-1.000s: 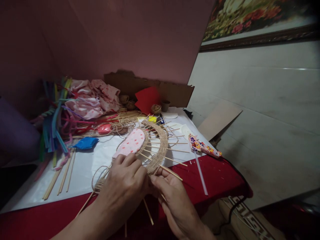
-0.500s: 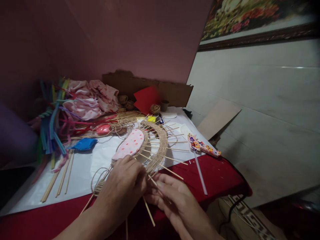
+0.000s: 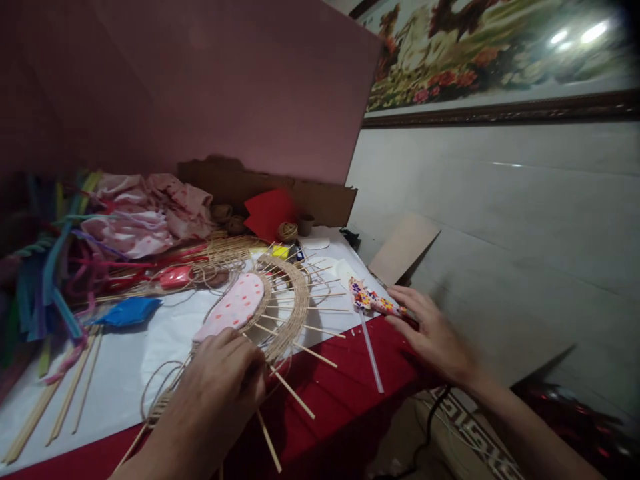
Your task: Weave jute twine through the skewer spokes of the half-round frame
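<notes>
One curved twine-woven frame, red-dotted pink panel, pale sticks radiating outward

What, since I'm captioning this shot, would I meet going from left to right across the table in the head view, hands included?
Loose thin sticks → blue packet → left hand → curved twine band → clear stick → right hand.

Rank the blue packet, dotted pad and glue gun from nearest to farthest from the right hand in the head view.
1. Glue gun: at the fingers of the right hand.
2. Dotted pad: well left of the glue gun.
3. Blue packet: farthest left of the three.
</notes>
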Motion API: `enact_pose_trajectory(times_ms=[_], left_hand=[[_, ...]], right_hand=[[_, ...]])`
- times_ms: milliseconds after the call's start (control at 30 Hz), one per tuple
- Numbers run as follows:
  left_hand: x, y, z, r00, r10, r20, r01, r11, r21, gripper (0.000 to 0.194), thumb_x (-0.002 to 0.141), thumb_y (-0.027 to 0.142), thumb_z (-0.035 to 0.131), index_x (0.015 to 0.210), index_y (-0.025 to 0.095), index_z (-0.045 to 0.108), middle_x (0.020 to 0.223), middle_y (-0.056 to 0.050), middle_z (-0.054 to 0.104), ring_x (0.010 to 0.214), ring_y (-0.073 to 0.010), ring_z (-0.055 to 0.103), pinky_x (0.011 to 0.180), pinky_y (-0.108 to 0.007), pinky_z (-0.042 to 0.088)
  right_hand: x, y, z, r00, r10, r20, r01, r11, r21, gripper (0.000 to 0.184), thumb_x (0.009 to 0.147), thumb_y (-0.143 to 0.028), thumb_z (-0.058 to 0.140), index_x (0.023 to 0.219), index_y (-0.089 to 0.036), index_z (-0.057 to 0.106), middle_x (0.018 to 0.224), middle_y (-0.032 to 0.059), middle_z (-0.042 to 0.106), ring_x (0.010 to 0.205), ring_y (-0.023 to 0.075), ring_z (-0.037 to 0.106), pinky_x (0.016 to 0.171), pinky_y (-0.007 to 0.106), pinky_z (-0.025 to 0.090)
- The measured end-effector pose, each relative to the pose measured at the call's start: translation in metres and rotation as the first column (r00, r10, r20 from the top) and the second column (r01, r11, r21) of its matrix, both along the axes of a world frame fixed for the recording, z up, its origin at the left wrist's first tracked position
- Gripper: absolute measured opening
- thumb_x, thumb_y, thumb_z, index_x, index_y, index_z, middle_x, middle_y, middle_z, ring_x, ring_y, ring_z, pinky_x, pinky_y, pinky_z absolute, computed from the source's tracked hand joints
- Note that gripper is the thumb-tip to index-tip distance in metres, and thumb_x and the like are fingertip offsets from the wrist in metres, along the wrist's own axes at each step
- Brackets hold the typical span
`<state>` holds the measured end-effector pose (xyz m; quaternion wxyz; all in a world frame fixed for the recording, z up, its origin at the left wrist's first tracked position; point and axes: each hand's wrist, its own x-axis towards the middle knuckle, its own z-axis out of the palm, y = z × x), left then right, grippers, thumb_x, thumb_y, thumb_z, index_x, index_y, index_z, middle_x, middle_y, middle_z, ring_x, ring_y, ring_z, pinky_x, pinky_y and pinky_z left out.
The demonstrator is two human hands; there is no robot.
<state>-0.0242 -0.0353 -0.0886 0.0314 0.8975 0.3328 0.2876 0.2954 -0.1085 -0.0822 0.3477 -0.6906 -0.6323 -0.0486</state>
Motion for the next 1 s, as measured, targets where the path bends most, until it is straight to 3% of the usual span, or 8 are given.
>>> enact_pose_trajectory(times_ms=[67, 133, 300, 467, 567, 700, 1000], left_hand=[[0.0, 0.0, 0.0, 1.0, -0.011, -0.001, 0.011, 1.0, 0.02, 0.022, 0.077, 0.012, 0.042, 0.062, 0.019, 0.055, 0.063, -0.002, 0.056, 0.065, -0.0168, 0.049, 0.06, -0.032, 0.039], [0.0, 0.001, 0.001, 1.0, -0.013, 0.003, 0.013, 0.999, 0.037, 0.022, 0.077, 0.012, 0.041, 0.061, 0.018, 0.055, 0.062, -0.003, 0.056, 0.063, -0.017, 0.049, 0.059, -0.033, 0.039], [0.0, 0.003, 0.0, 1.0, -0.027, 0.005, 0.026, 0.999, 0.041, 0.024, 0.077, 0.011, 0.039, 0.061, 0.019, 0.055, 0.061, -0.002, 0.056, 0.062, -0.0173, 0.051, 0.058, -0.033, 0.04], [-0.002, 0.004, -0.003, 1.0, -0.014, -0.025, 0.015, 0.999, 0.039, 0.022, 0.077, 0.011, 0.041, 0.062, 0.02, 0.055, 0.062, -0.002, 0.058, 0.064, -0.0171, 0.052, 0.059, -0.031, 0.04], [-0.003, 0.004, -0.003, 0.999, -0.012, -0.046, 0.013, 0.999, 0.033, 0.023, 0.078, 0.012, 0.041, 0.063, 0.02, 0.056, 0.063, -0.001, 0.058, 0.064, -0.0173, 0.052, 0.06, -0.032, 0.04], [-0.002, 0.003, 0.0, 0.997, -0.021, -0.069, 0.022, 1.0, 0.013, 0.022, 0.078, 0.013, 0.043, 0.062, 0.019, 0.056, 0.062, -0.001, 0.059, 0.064, -0.0176, 0.052, 0.059, -0.032, 0.04], [0.001, 0.0, 0.001, 0.997, -0.011, -0.076, 0.015, 0.999, 0.043, 0.023, 0.077, 0.013, 0.044, 0.059, 0.02, 0.055, 0.059, -0.001, 0.059, 0.062, -0.0178, 0.052, 0.059, -0.032, 0.038]], right_hand=[[0.018, 0.014, -0.006, 0.998, 0.041, 0.044, -0.033, 0.986, -0.164, 0.049, 0.072, -0.035, 0.062, 0.118, -0.021, 0.054, 0.123, 0.0118, 0.053, 0.114, 0.0278, 0.047, 0.097, 0.043, 0.036], [0.029, 0.024, -0.009, 0.997, 0.041, 0.07, -0.019, 0.957, -0.29, 0.053, 0.071, -0.033, 0.063, 0.121, -0.021, 0.051, 0.121, 0.012, 0.054, 0.112, 0.0285, 0.048, 0.095, 0.043, 0.036], [0.037, 0.04, -0.005, 0.998, 0.049, 0.031, -0.031, 0.899, -0.436, 0.032, 0.07, -0.031, 0.061, 0.1, -0.019, 0.059, 0.1, 0.0087, 0.061, 0.092, 0.024, 0.056, 0.08, 0.033, 0.04], [0.033, 0.046, 0.002, 1.0, -0.015, 0.012, 0.018, 0.907, -0.421, 0.022, 0.067, -0.036, 0.06, 0.078, -0.018, 0.053, 0.083, 0.0053, 0.058, 0.077, 0.0201, 0.053, 0.064, 0.028, 0.038], [0.032, 0.046, 0.001, 0.999, -0.017, -0.033, 0.002, 0.907, -0.42, 0.021, 0.06, -0.027, 0.062, 0.075, -0.019, 0.05, 0.081, 0.0023, 0.056, 0.073, 0.0172, 0.05, 0.06, 0.025, 0.036], [0.039, 0.049, -0.002, 0.994, -0.037, -0.105, -0.021, 0.863, -0.504, 0.025, 0.058, -0.025, 0.062, 0.078, -0.019, 0.05, 0.071, -0.0018, 0.055, 0.061, 0.0138, 0.048, 0.05, 0.023, 0.032], [0.051, 0.059, -0.005, 0.99, -0.096, -0.104, 0.025, 0.845, -0.534, 0.049, 0.049, -0.024, 0.071, 0.092, -0.015, 0.052, 0.089, 0.0052, 0.058, 0.08, 0.0205, 0.053, 0.065, 0.028, 0.039]])
